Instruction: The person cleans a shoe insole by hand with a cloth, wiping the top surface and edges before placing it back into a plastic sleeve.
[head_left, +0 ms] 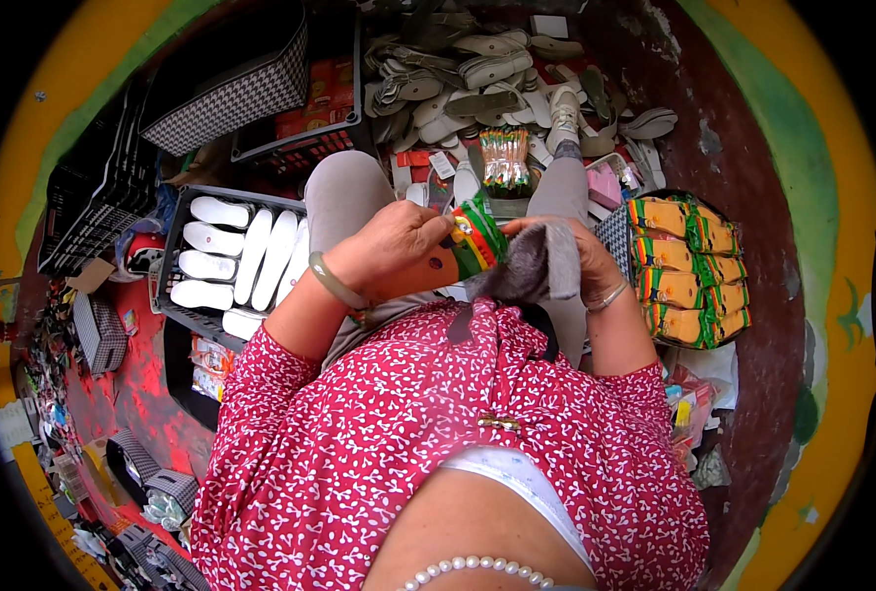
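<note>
Between the thumb and fingers of my left hand (404, 241) is a tan insole (418, 278) with a green, yellow and red wrapper band (479, 234) at its far end. My right hand (593, 261) is closed on a grey fuzzy piece (532, 264), folded over in front of my lap. Its fingers are partly hidden behind that piece, which is close to the wrapper's right end. Just beyond my hands, between my legs, stands a bundle of colourful narrow wrapped packs (505, 158).
Left of my knee, a dark crate (202, 320) holds white insoles (211, 238). A checked basket (613, 234) on the right holds wrapped tan insoles (667, 254). Grey insoles (497, 67) lie heaped ahead. Farther left are a checked bin (231, 103) and stacked black crates (83, 207).
</note>
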A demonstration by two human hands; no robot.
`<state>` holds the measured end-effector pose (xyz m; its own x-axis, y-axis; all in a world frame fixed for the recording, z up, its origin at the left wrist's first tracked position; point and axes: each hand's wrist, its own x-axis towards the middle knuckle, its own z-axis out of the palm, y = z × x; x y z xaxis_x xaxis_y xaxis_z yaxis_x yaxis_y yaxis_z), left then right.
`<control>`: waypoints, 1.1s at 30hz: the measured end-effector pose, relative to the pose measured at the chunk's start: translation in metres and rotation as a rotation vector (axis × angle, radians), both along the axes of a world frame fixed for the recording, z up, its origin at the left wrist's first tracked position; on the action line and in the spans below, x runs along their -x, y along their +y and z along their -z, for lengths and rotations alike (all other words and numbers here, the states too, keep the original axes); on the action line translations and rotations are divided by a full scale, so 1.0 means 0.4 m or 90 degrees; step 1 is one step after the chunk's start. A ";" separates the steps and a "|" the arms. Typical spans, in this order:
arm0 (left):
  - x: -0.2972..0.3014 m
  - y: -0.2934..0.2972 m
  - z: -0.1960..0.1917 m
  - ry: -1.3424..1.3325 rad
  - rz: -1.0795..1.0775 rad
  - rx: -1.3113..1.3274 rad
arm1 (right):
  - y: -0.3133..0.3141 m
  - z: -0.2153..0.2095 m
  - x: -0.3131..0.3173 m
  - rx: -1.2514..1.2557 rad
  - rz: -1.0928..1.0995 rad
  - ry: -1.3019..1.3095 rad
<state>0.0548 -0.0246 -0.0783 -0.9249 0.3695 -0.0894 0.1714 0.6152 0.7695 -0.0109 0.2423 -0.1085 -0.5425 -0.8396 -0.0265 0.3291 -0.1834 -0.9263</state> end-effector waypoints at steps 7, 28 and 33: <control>-0.026 0.044 -0.009 0.324 0.136 0.139 | -0.070 0.025 0.000 0.001 0.126 -0.098; -0.025 0.088 -0.009 0.062 -0.057 -0.077 | -0.107 0.016 -0.033 -0.156 0.508 0.399; -0.042 0.051 -0.021 0.023 -0.124 -0.085 | -0.007 0.050 0.069 -0.032 0.695 0.080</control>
